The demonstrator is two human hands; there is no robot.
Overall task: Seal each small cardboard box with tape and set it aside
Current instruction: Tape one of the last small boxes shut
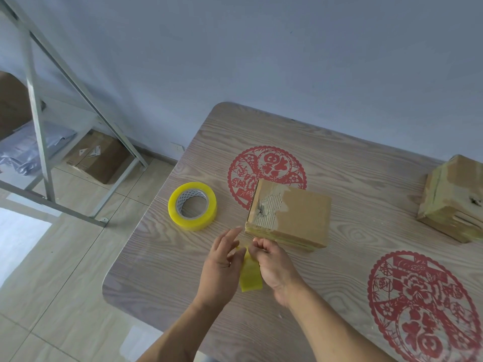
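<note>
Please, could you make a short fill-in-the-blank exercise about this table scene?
1. The tape roll lies to the ____ of the middle box.
2. The cut tape strip is ____ in colour.
3. The paper-cut decorations on the table are ____.

Missing words: left; yellow; red

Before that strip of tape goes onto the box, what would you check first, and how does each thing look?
1. Tape strip in hand: ok, the right hand pinches it.
2. Left hand ready: ok, open beside the strip.
3. Strip flat, not stuck to itself: cannot tell.
4. Box within reach: ok, just beyond the hands.
5. Box top sound: not ok, torn down to the corrugation.
6. Tape roll out of the way: ok, lying left of the box.
</note>
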